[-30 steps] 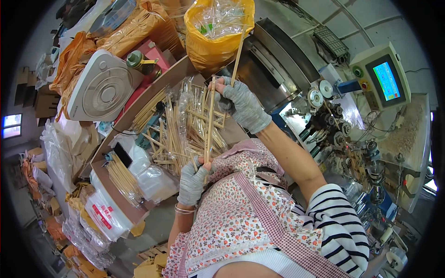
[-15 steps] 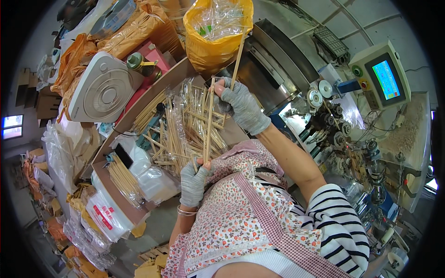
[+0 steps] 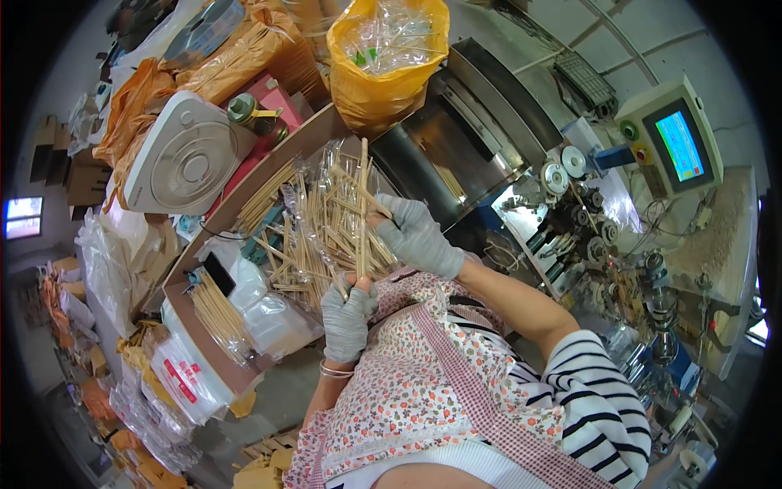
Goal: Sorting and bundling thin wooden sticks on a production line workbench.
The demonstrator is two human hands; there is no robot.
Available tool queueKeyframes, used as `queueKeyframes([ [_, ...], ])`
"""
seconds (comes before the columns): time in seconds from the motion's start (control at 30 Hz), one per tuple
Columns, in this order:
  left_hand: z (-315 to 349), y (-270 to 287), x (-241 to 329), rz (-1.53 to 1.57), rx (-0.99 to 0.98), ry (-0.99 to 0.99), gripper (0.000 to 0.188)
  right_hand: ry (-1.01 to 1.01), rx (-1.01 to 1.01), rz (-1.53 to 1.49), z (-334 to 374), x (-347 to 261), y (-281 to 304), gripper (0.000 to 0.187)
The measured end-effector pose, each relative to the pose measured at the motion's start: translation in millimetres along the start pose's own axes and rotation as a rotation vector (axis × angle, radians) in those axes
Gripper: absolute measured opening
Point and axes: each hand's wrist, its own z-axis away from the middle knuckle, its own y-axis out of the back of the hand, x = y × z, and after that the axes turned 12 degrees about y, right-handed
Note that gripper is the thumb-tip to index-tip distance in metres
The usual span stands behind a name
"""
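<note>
My left hand [image 3: 345,323], in a grey glove with bare fingertips, is closed round the lower ends of thin wooden chopsticks [image 3: 363,204] that stand upright before me. Right of them, my right hand [image 3: 422,238], gloved alike, has its fingers curled at the edge of the chopstick pile. A slanting chopstick [image 3: 373,200] runs into those fingers, though their tips are partly hidden. Beneath both hands a heap of loose chopsticks [image 3: 285,254], mixed with clear plastic wrappers [image 3: 313,213], lies in a brown tray [image 3: 319,124].
A yellow bag [image 3: 376,102] of clear wrappers stands beyond the tray. To its right is a metal hopper [image 3: 423,155] with a few sticks inside, then machinery and a lit control screen [image 3: 679,143]. A white fan [image 3: 192,163], a dark phone [image 3: 218,274] and bundled sticks [image 3: 218,316] are at left.
My right hand has come down and toward me, from beside the hopper to the pile. The long stick that rose from it no longer shows there. My left hand keeps its hold, nearly still.
</note>
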Motion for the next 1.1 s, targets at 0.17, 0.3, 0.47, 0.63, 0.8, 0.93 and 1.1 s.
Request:
queueKeyframes([
  [0.17, -2.1, 5.7, 0.9, -0.147, 0.009, 0.029, 0.015, -0.245, 0.042, -0.358, -17.0, 12.0, 28.5, 0.03],
  [0.3, 0.1, 5.5, 3.5, -0.216, 0.009, 0.077, 0.015, -0.242, -0.112, -0.266, -50.0, 6.5, 50.4, 0.032],
  [0.47, 4.8, 51.5, -0.6, -0.463, 0.062, 0.016, 0.016, -0.053, 0.573, -0.345, -87.8, 19.4, 139.1, 0.027],
  [0.63, 2.4, 128.0, -31.3, 0.049, 0.332, 0.024, 0.023, -0.068, 0.613, -0.368, -66.6, 84.9, 167.0, 0.022],
  [0.8, -20.8, 132.4, -57.1, 0.253, 0.301, -0.002, 0.024, -0.605, 0.512, -0.203, 12.0, 231.5, 122.1, 0.014],
  [0.93, -1.7, 127.4, -72.7, 0.203, 0.404, 0.074, 0.026, -0.927, 0.264, -0.503, 85.0, 285.9, 80.8, 0.015],
  [1.1, 22.0, 119.5, -85.3, 0.203, 0.594, 0.11, 0.03, -0.988, -0.051, -0.292, 120.9, 309.6, 51.7, 0.015],
])
